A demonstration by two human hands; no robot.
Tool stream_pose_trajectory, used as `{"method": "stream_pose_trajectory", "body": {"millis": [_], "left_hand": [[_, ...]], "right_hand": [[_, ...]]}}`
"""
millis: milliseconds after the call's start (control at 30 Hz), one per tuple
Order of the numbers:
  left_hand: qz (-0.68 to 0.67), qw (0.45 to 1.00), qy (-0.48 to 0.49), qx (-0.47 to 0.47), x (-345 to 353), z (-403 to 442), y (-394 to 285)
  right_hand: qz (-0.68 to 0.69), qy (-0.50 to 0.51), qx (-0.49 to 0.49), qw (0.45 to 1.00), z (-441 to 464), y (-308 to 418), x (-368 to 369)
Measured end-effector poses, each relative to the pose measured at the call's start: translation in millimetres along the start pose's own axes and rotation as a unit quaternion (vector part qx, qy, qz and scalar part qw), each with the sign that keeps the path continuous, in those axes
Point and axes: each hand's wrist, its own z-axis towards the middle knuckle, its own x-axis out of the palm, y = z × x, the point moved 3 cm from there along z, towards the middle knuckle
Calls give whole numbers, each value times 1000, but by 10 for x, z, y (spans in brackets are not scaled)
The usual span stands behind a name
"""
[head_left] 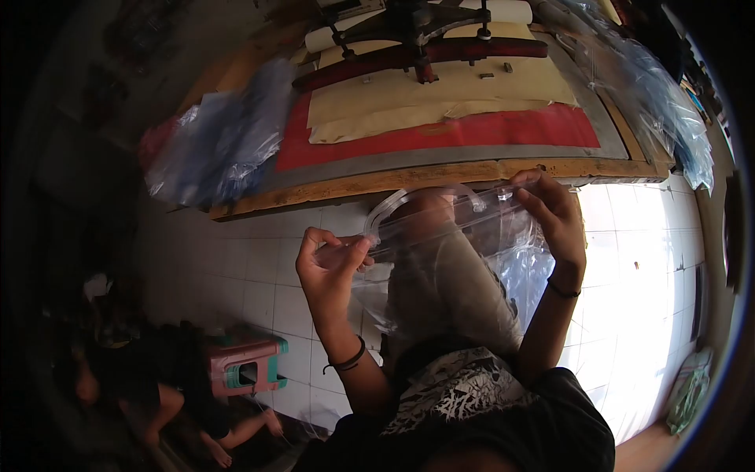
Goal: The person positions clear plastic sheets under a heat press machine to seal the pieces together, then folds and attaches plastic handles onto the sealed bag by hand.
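Observation:
A clear plastic bag [440,236] with a curved clear handle [385,208] is stretched between my two hands, over my lap. My left hand [334,256] pinches its left top corner between thumb and fingers. Higher up at the right, my right hand [550,208] grips the other end of the bag's top edge, close to the table's wooden front edge. My legs show through the film.
A worktable [346,186] ahead bears a press with a dark red bar [425,61], tan sheets [377,122] and a red sheet [472,135]. Plastic bags [224,145] lie at both ends. A pink and green stool [244,366] and another person [157,393] are lower left.

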Motion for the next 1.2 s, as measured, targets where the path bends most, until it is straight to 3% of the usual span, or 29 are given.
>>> {"method": "stream_pose_trajectory", "body": {"millis": [233, 367, 433, 500, 633, 700, 733, 833, 967, 1100, 1200], "left_hand": [[-19, 997, 16, 69, 22, -19, 85], [73, 993, 85, -27, -39, 27, 166], [116, 987, 98, -48, -50, 52, 222], [65, 997, 32, 2, 29, 89, 273], [-11, 994, -96, 44, 229, 195, 326], [-38, 998, -56, 16, 203, 248, 380], [-43, 998, -39, -5, 229, 259, 377], [-1, 999, 7, -46, 215, 226, 478], [46, 992, 60, -102, 156, 62, 590], [12, 951, 239, -194, 81, -82, 748], [21, 957, 216, -195, 130, -137, 800]], "right_hand": [[19, -34, -16, 999, 2, 31, 40], [100, -207, -57, 972, 39, -20, -201], [115, -209, -66, 969, 34, -41, -286], [164, -197, -51, 965, -4, -28, -309], [47, -121, -20, 991, -55, -22, -323], [-41, -52, 1, 998, -79, -156, -419], [-102, -64, 27, 992, -106, -153, -446], [-76, -78, 86, 990, -42, -252, -547], [-56, -142, 71, 986, -39, -222, -507], [-86, -153, 97, 980, -39, -249, -537], [-85, -153, 125, 977, -37, -251, -548]]}}
